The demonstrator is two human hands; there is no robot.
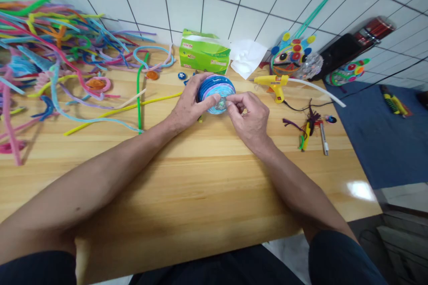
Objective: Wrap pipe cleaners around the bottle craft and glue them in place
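Observation:
My left hand (192, 104) is wrapped round a rounded craft piece (219, 84) wound with dark blue, purple and light blue pipe cleaners. Its thumb lies on the near side of the winding. A small clear, shiny patch (221, 105) shows at the end of the piece facing me. At that patch, the thumb and fingertips of my right hand (249, 116) are pinched together; whatever is between them is too small to make out. A yellow pipe cleaner (123, 113) runs along the table towards my left hand.
A heap of coloured pipe cleaners (67, 53) covers the left side. Behind my hands stand a green tissue pack (204, 53) and white paper (248, 55). To the right are a yellow glue gun (276, 85), a decorated craft figure (289, 58), a pen (323, 138) and purple yarn (312, 118).

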